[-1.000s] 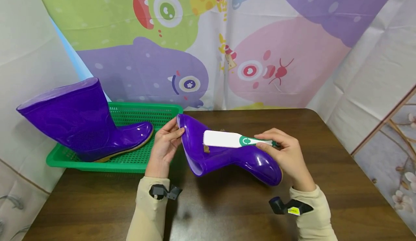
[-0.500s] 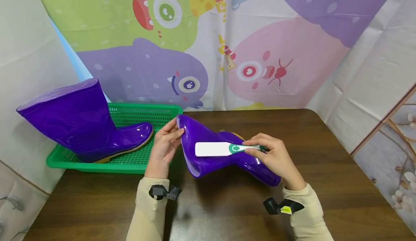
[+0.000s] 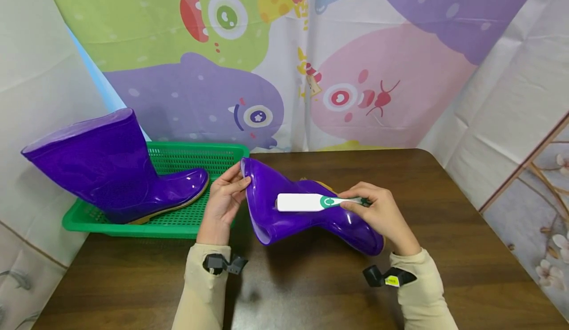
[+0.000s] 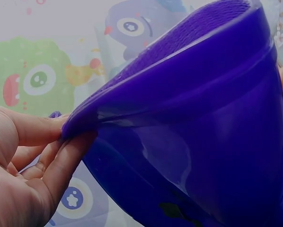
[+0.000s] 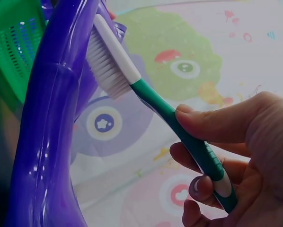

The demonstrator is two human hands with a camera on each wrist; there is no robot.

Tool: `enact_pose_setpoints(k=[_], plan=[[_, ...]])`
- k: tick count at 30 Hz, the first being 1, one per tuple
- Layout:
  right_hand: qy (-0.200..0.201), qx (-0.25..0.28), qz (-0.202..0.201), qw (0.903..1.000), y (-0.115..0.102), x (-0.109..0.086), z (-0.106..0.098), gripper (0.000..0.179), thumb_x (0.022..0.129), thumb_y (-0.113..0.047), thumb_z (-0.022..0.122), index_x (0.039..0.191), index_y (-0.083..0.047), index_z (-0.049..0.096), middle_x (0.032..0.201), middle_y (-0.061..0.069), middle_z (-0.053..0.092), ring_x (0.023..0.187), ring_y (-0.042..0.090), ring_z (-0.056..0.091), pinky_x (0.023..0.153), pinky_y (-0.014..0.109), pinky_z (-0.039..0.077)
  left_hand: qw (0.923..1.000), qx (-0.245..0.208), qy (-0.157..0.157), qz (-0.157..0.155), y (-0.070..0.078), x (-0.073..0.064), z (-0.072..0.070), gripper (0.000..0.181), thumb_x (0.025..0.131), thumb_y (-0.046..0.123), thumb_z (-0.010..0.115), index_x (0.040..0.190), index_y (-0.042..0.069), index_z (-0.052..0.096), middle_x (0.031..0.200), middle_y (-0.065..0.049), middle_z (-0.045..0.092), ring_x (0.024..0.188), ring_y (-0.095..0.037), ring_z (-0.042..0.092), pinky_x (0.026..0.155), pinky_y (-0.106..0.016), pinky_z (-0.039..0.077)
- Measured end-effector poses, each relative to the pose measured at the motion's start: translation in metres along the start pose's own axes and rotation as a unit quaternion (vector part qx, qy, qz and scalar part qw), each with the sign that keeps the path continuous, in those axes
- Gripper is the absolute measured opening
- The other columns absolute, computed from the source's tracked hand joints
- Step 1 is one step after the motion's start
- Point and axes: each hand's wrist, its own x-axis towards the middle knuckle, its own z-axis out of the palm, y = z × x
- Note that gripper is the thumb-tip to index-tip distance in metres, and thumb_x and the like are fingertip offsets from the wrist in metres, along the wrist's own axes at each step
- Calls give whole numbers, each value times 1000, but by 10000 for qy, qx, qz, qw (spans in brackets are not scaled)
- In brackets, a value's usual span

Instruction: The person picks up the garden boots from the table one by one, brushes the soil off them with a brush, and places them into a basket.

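Head view: glossy purple rubber boot (image 3: 284, 221) tipped over on its side above the brown wood-grain table (image 3: 444, 211), shaft opening toward the left, toe toward the right; whether fully lifted or partly resting, cannot tell. Pinched by the rim between thumb and fingers of the left hand (image 3: 226, 204). Gripped in the right hand (image 3: 378, 211) — a flat white-headed brush with a green-and-white handle (image 3: 302, 202), head lying over the boot's shaft. To the left, in a green perforated plastic basket (image 3: 146, 230), a second glossy purple rubber boot (image 3: 120, 167), standing on its sole, shaft leaning left. On both forearms, beige fabric sleeves (image 3: 200, 290) with black wrist cameras (image 3: 224, 263). Across the back, a white fabric curtain printed with cartoon creatures (image 3: 346, 53).

Left wrist view: held firmly at one corner of the rim, thumb and fingers on opposite sides; textured purple inside showing through the opening. Low on the shaft, a small dark patch (image 4: 177, 210), too blurred to identify. At the right edge, a slice of the right hand.

Right wrist view: fingers curled round the brush handle, thumb laid along it. White bristles (image 5: 108, 78) facing the boot, tips partly hidden — whether touching, cannot tell.
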Motion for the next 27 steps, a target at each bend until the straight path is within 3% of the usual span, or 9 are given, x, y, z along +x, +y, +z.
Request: enact_pose_setpoints(k=[17, 27], plan=[[80, -329, 491, 9982, 7, -1, -7, 14, 82, 0, 79, 94, -7, 79, 85, -3, 71, 81, 11, 63, 70, 21, 47, 10000, -6, -11, -27, 1, 0, -1, 53, 89, -26, 43, 99, 13, 77, 90, -6, 72, 73, -12, 70, 63, -22, 57], [277, -1016, 581, 9927, 12, -2, -14, 12, 80, 0, 81, 90, -7, 79, 83, -1, 72, 79, 18, 64, 69, 24, 46, 9999, -85, -120, -2, 1, 0, -2, 52, 89, -26, 43, 100, 12, 77, 91, -6, 71, 75, -12, 70, 63, -22, 57]])
